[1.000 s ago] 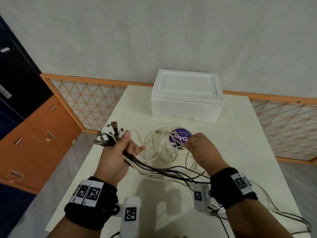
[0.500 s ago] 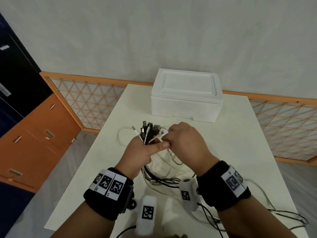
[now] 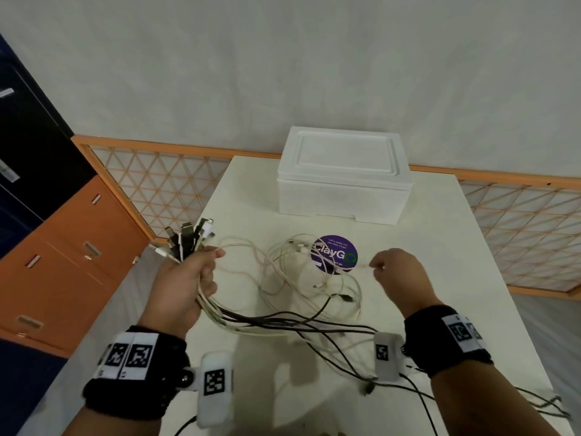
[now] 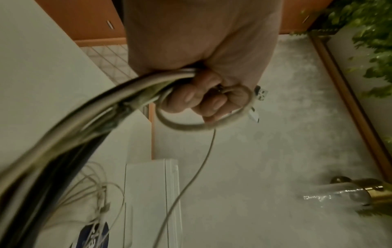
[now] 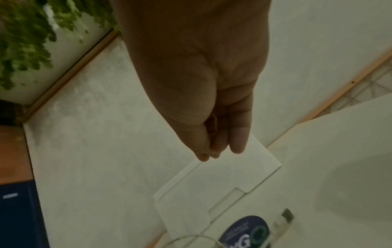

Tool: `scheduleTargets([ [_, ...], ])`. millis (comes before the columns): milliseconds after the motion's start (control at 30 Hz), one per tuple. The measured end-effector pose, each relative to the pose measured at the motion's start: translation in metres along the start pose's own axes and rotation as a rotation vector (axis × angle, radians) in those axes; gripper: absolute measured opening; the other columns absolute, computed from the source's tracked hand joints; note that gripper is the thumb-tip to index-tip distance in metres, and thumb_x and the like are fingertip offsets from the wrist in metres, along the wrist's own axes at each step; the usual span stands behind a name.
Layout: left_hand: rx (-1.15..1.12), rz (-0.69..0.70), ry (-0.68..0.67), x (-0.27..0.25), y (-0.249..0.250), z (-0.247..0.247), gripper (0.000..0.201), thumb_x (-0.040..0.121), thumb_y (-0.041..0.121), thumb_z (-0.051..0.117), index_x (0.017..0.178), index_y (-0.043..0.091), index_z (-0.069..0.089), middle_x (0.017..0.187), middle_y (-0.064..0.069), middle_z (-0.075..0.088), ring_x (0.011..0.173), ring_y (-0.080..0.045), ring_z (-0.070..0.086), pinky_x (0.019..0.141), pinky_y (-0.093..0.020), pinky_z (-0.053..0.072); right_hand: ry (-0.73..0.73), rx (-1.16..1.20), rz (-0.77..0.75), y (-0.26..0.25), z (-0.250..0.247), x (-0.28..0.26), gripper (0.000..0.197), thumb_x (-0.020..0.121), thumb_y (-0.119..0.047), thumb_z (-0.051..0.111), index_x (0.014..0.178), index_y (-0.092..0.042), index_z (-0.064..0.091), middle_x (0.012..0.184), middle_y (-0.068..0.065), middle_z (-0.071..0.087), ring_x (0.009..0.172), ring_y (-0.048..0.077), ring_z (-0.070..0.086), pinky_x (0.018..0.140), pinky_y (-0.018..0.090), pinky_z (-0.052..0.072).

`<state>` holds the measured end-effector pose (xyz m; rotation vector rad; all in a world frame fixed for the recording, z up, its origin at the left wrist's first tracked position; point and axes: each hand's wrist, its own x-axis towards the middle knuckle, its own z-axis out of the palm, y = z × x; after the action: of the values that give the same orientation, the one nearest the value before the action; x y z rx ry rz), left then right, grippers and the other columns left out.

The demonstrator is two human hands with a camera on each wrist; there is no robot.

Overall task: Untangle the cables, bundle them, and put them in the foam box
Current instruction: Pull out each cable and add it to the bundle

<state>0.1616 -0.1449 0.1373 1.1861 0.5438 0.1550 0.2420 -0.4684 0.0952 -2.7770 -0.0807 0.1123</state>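
Pulling apart now after meeting over the bundle half a second back: left hand (image 3: 185,287) swinging out to the left table edge, right hand (image 3: 397,275) drifting off to the right, beyond the purple sticker (image 3: 334,258). Gripping a thick sheaf of black and white cables (image 3: 251,320) in the left fist, fingers (image 4: 197,100) curling tight around the cords, plug ends (image 3: 185,240) fanning up and out above the knuckles. Looping one pale cord round the outside of those fingers, going by the left wrist view. Pinching, on the right, what looks like a thin white cord (image 3: 361,267) at the fingertips (image 3: 375,265); too blurred and shadowed in the right wrist view to confirm, so calling it a likely pinch only.

Gathering well under way, then, with many plug ends already collected in one fist. Still lying loose on the table (image 3: 440,247), though: a tangle of white loops (image 3: 301,278) beside the sticker, with more dark and pale strands trailing towards the near right corner. Nothing binding the sheaf yet, so bundling not done. Sitting well apart at the far end of the table, the foam box (image 3: 344,187), lid on, holding none of the cables in view. Judging roughly the first stage part-finished; sorting the remaining loops, tying off, opening the box and stowing all still to come.
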Motion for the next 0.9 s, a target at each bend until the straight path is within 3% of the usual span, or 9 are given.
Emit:
scheduleTargets([
  [100,0.087,0.023,-0.033,-0.004,-0.001,0.004,0.012,0.086,0.003,0.060,0.076,0.005,0.066,0.048,0.005,0.033,0.036,-0.006,0.028,0.037,-0.016,0.022,0.153,0.235,-0.120,-0.025,-0.007,-0.006,0.021,0.083,-0.025,0.064,0.103,-0.022,0.069,0.106,0.000,0.066,0.098,0.018,0.062,0.085,0.029,0.048],
  [200,0.125,0.037,-0.131,-0.015,-0.006,0.025,0.003,0.074,0.009,0.068,0.074,0.006,0.067,0.046,0.004,0.033,0.037,-0.007,0.025,0.038,-0.017,0.020,-0.026,0.342,-0.510,-0.080,-0.016,-0.023,0.059,0.073,-0.051,0.072,0.124,-0.025,0.059,0.119,-0.010,0.058,0.110,0.004,0.051,0.097,0.019,0.037],
  [300,0.081,0.064,-0.149,-0.016,-0.003,0.037,0.008,0.081,0.004,0.063,0.073,0.006,0.065,0.046,0.005,0.032,0.036,-0.006,0.024,0.037,-0.016,0.019,-0.112,0.143,-0.660,-0.100,-0.002,-0.026,0.026,0.089,-0.035,0.061,0.104,-0.015,0.066,0.103,0.001,0.067,0.097,0.015,0.057,0.082,0.021,0.038],
  [400,0.027,0.056,-0.097,-0.008,0.005,0.024,0.023,0.091,0.000,0.049,0.076,0.005,0.065,0.045,0.006,0.034,0.034,-0.005,0.026,0.035,-0.015,0.020,-0.057,0.022,-0.532,-0.074,0.002,-0.012,0.024,0.094,-0.025,0.048,0.084,-0.010,0.063,0.088,0.008,0.065,0.088,0.026,0.059,0.077,0.035,0.043],
  [500,-0.055,0.038,-0.070,-0.004,0.008,0.002,0.018,0.092,0.003,0.046,0.083,0.004,0.062,0.045,0.007,0.035,0.031,-0.003,0.027,0.035,-0.015,0.020,-0.037,-0.204,-0.377,-0.022,-0.008,0.001,0.019,0.094,-0.022,0.046,0.094,-0.014,0.064,0.098,0.007,0.064,0.096,0.025,0.061,0.081,0.032,0.045],
  [633,-0.073,0.008,-0.056,-0.004,-0.001,-0.011,0.018,0.095,0.009,0.047,0.088,0.005,0.063,0.052,0.006,0.035,0.033,-0.003,0.027,0.035,-0.016,0.021,0.232,0.011,-0.080,0.038,-0.039,-0.011,0.017,0.093,-0.020,0.055,0.100,-0.013,0.069,0.103,0.013,0.068,0.101,0.031,0.060,0.087,0.035,0.044],
  [700,0.029,0.024,-0.027,-0.006,-0.007,-0.008,0.017,0.096,0.017,0.053,0.095,0.005,0.066,0.063,0.003,0.047,0.036,-0.003,0.028,0.036,-0.015,0.025,0.304,-0.001,0.028,0.059,-0.049,-0.021,0.018,0.092,-0.019,0.057,0.099,-0.010,0.071,0.102,0.016,0.069,0.100,0.033,0.061,0.084,0.035,0.044],
  [800,0.071,0.069,-0.001,-0.012,-0.010,0.002,0.015,0.095,0.024,0.057,0.086,0.016,0.065,0.071,0.004,0.052,0.038,-0.003,0.025,0.039,-0.016,0.027,0.058,-0.159,0.220,0.090,-0.049,-0.036,0.026,0.085,-0.020,0.066,0.109,-0.011,0.069,0.111,0.015,0.065,0.106,0.034,0.057,0.090,0.037,0.045],
  [900,-0.010,0.098,-0.055,-0.021,-0.007,0.017,0.029,0.094,0.026,0.058,0.066,0.025,0.048,0.050,0.011,0.031,0.038,-0.004,0.020,0.041,-0.019,0.024,-0.142,-0.243,0.196,0.083,-0.054,-0.047,0.071,0.070,-0.028,0.072,0.137,-0.022,0.046,0.140,0.009,0.043,0.130,0.030,0.039,0.109,0.040,0.032],
])
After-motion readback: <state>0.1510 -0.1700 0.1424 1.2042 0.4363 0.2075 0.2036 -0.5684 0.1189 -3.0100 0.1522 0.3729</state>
